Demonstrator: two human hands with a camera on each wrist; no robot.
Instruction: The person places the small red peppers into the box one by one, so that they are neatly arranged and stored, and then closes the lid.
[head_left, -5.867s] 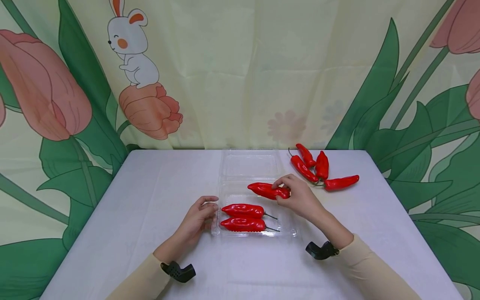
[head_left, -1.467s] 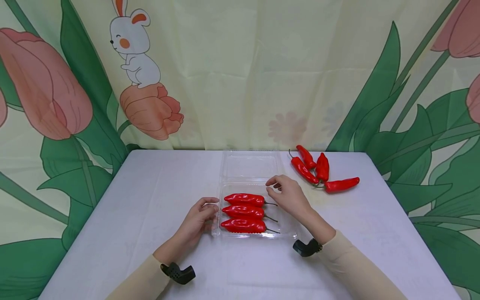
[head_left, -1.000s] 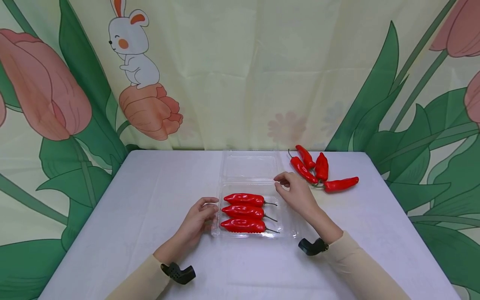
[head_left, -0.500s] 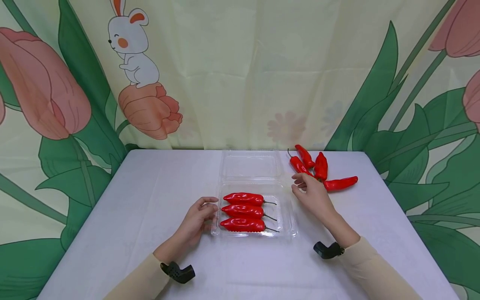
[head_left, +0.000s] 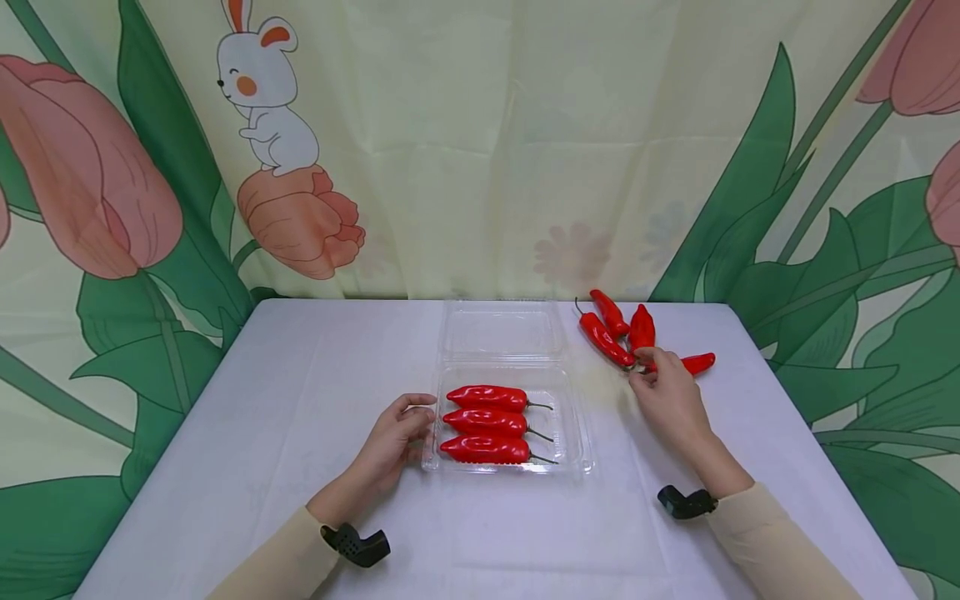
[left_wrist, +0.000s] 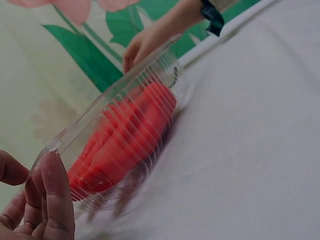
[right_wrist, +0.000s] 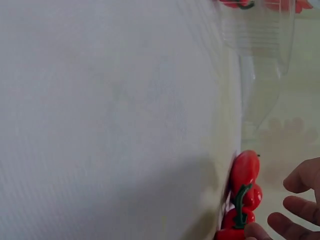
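My left hand (head_left: 397,433) holds the left rim of a clear plastic clamshell box (head_left: 573,450), fingertips against its wall in the left wrist view. Lying side by side in the box are three red chili peppers, the back one (head_left: 487,398), the middle one (head_left: 486,422) and the front one (head_left: 486,450), stems to the right. My right hand (head_left: 670,400) is over the stem end of the rightmost loose pepper (head_left: 700,363), partly covering it. In the right wrist view its fingers (right_wrist: 300,207) are spread, with a fingertip close by the peppers.
The box's lid (head_left: 502,331) lies folded back toward the curtain (head_left: 465,167). Beside the right hand are more loose peppers: a long one (head_left: 603,340), one behind it (head_left: 609,311) and an upright-pointing one (head_left: 642,325). A white cloth (head_left: 300,367) covers the table.
A third pepper, earlier in my right hand, now lies in the box. The right hand let it go and has moved right to the loose peppers. The left hand has stayed put.
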